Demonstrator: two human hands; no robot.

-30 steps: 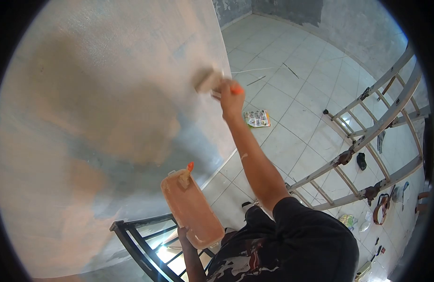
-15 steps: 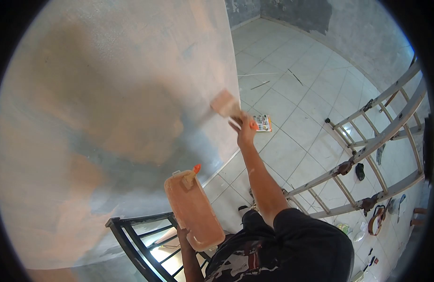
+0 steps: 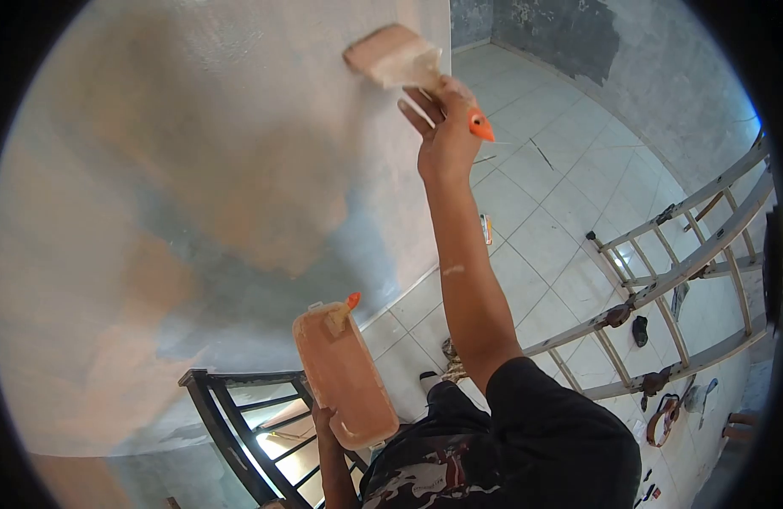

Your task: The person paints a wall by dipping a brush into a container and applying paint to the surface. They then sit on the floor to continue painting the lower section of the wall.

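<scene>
My right hand [image 3: 446,131], raised at the wall's edge, is closed around a wide paintbrush [image 3: 397,56] with an orange handle tip. Its pinkish bristles are right at the patchy wall [image 3: 238,212], which has grey, peach and pinkish areas. Low in front of my body, my left hand [image 3: 324,422] grips the side of a long plastic tub [image 3: 373,439] containing peach-coloured paint. A smaller brush [image 3: 338,319] with an orange handle end rests over the tub's far end. Most of my left fingers are hidden by the tub.
A black metal railing [image 3: 230,437] stands at lower left beside the tub. To the right, a metal ladder [image 3: 697,271] spans the white tiled floor [image 3: 527,199]. A small printed packet [image 3: 486,229] lies past my forearm, and assorted items are scattered at lower right.
My right hand has moved the paintbrush upward along the wall, away from my body. My left hand and the tub stay nearly in place.
</scene>
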